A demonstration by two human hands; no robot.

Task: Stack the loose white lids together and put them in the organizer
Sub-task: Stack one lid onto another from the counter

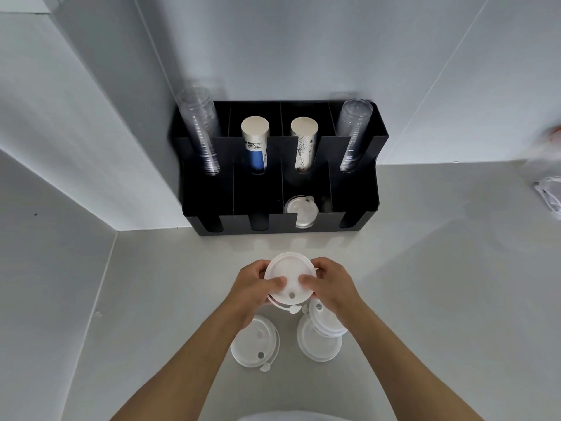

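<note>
Both hands hold a small stack of white lids (288, 273) above the counter, in front of the black organizer (279, 220). My left hand (253, 288) grips its left edge and my right hand (331, 288) grips its right edge, thumbs on top. Below them, loose white lids lie on the counter: a flat pile at the left (253, 344) and overlapping lids at the right (320, 335). More white lids (300, 209) stand in the organizer's third front slot.
The organizer sits against the wall in a corner. Its back slots hold two stacks of clear cups (202, 132) (353, 132) and two sleeves of paper cups (255, 144) (303, 144). A white cable (549, 196) and a blurred object lie at the right edge.
</note>
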